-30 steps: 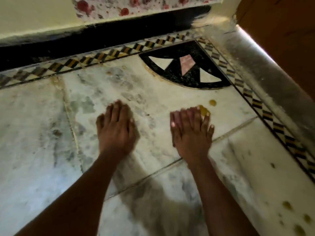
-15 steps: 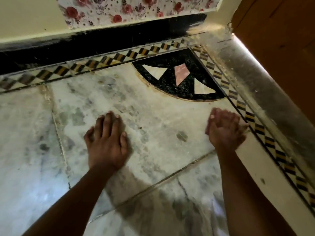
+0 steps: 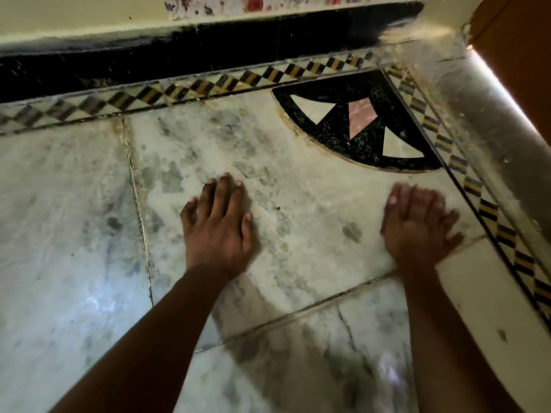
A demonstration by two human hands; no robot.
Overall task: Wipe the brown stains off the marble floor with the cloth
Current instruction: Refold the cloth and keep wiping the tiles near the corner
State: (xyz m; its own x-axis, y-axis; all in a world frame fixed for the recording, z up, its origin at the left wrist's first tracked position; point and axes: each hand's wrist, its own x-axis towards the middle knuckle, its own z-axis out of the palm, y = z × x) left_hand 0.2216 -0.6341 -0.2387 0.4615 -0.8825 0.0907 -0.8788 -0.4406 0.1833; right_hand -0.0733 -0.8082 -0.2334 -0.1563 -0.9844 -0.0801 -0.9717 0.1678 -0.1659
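Observation:
My left hand [image 3: 219, 231] lies flat on the white, grey-veined marble floor [image 3: 298, 180], palm down, fingers slightly spread, holding nothing. To its right, my right hand [image 3: 417, 231] is also palm down on the marble, fingers extended and motion-blurred, close to the checkered border strip [image 3: 489, 210]. No cloth shows in or under either hand. A small dark speck [image 3: 501, 335] marks the slab at the lower right, and a dull grey patch [image 3: 351, 231] lies between my hands. No brown stain is plainly visible.
A black quarter-circle inlay [image 3: 366, 126] with white and pink triangles fills the corner ahead. A black skirting band [image 3: 179, 55] runs along the far wall. A grey raised threshold [image 3: 492, 138] and a brown door [image 3: 518, 40] close off the right side.
My right hand has swept rightward from the middle of the slab to the checkered border. The yellow-brown spots seen by its fingertips a second ago no longer show. My left hand stays planted.

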